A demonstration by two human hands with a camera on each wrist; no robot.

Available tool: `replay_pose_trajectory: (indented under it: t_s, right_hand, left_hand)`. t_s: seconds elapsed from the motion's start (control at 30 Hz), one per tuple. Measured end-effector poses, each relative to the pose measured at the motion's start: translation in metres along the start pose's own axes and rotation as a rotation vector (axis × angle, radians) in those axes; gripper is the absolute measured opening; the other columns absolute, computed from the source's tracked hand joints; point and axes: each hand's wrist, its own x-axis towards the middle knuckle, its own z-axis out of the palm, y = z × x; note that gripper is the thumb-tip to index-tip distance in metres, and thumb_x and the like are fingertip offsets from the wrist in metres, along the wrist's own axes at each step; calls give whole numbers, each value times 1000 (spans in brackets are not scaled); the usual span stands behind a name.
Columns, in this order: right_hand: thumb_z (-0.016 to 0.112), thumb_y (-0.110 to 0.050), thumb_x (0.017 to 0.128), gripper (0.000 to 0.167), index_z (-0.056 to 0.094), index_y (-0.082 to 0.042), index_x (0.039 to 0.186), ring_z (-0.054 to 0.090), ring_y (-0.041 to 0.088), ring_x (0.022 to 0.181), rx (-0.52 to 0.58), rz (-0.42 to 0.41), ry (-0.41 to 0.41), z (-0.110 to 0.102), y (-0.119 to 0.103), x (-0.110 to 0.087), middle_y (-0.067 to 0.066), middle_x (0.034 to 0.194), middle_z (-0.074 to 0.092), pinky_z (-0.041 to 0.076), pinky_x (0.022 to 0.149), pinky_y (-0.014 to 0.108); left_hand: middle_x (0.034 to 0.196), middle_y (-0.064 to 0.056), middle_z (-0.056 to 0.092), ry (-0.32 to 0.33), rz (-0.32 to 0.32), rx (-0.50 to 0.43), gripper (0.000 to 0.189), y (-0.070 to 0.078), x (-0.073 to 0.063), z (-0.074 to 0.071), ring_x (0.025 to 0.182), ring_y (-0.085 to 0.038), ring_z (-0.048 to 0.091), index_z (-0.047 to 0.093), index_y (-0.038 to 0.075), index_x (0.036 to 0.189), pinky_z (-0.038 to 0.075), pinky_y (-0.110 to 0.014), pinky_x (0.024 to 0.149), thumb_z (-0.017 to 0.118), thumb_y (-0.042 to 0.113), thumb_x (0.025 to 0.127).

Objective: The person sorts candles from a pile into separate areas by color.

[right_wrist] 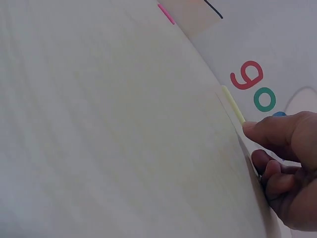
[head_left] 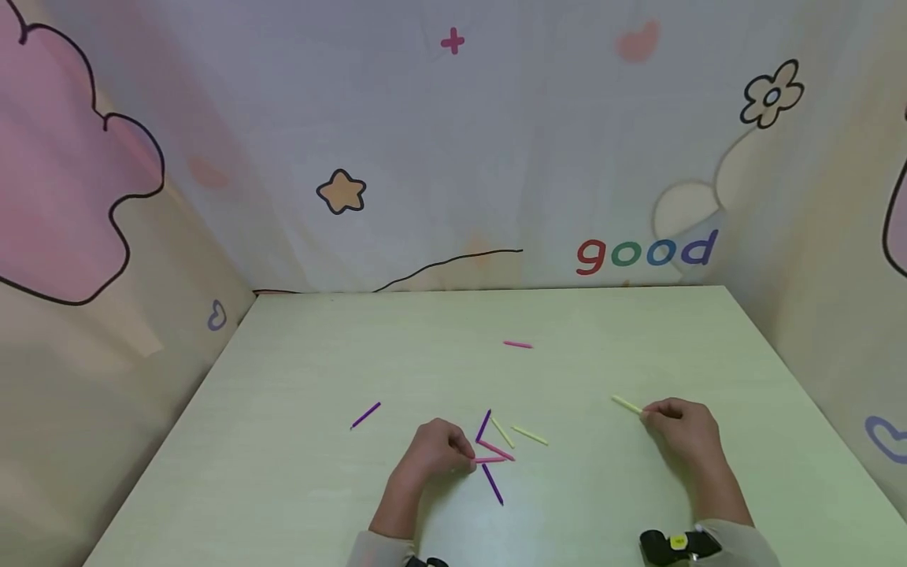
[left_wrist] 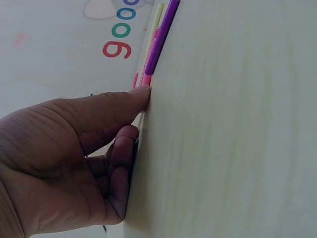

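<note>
In the head view my left hand (head_left: 441, 450) pinches the left end of a pink stick (head_left: 490, 460) low over the table, thumb and index finger together. Just beyond it lies a second pink stick (head_left: 497, 450). A purple stick (head_left: 483, 425) slants up from that one's end, and another purple stick (head_left: 492, 485) points toward the near edge. Two pale yellow sticks, one upright-leaning (head_left: 502, 432) and one flatter (head_left: 530, 435), lie to the right of this group. Farther right, my right hand (head_left: 683, 429) pinches the near end of a pale yellow stick (right_wrist: 234, 104).
A lone purple stick (head_left: 365, 415) lies left of my left hand. Toward the back of the table (head_left: 340, 339) is a single pink stick (head_left: 518, 344). Printed cloth walls (head_left: 425, 142) stand along the back and both sides of the table.
</note>
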Motion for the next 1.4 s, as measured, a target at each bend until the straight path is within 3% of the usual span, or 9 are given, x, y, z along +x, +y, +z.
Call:
replay_pose_trajectory:
  t_s: [0.5, 0.9, 1.13, 1.4]
  right_hand:
    - [63, -11, 83, 16, 68, 3, 88, 52, 28, 81, -40, -25, 24, 0, 0, 0, 9, 82, 63, 36, 65, 35]
    - [61, -17, 88, 27, 62, 5, 105, 50, 28, 83, -17, 29, -67, -6, -7, -5, 13, 92, 60, 39, 62, 32]
    - [60, -27, 90, 42, 57, 6, 115, 55, 24, 82, 50, 0, -142, -8, -15, -11, 15, 99, 60, 43, 61, 32]
    - [61, -27, 90, 42, 58, 5, 117, 55, 26, 90, 98, -65, -121, -3, -22, -23, 20, 107, 59, 47, 61, 34]
  left_hand:
    - [62, 4, 57, -5, -7, -2, 12, -1, 1, 1, 61, -12, 47, 68, 8, 68, 41, -26, 55, 80, 4, 68]
    - [64, 5, 57, -13, 4, 11, 11, -2, 1, 2, 64, -13, 48, 69, 8, 69, 42, -27, 58, 80, 4, 69]
    - [63, 5, 57, -7, 4, 16, 11, -1, 1, -2, 62, -12, 47, 69, 7, 69, 40, -26, 57, 80, 4, 68]
    - [63, 6, 57, 5, 27, 21, 11, -1, 0, 1, 64, -11, 47, 69, 8, 68, 41, -26, 57, 80, 6, 68]
